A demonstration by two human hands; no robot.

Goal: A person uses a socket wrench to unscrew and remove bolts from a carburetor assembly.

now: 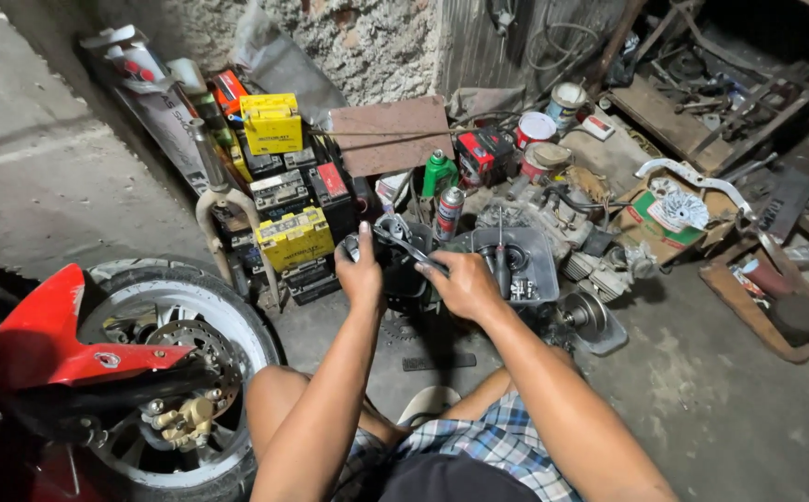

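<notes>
Head view — left hand (360, 270) gripping engine part (403, 265) | right hand (465, 284) on wrench (411, 249)

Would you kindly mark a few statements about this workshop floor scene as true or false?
1. Both bare hands, the left hand and the right hand, are on the dark metal engine part. True.
2. The red motorcycle fender is on the person's right. False: it is on their left, above the spoked front wheel.
3. Yellow box-shaped batteries are stacked by the wall. True.
4. The green spray can lies flat on the floor. False: it stands upright.
</notes>
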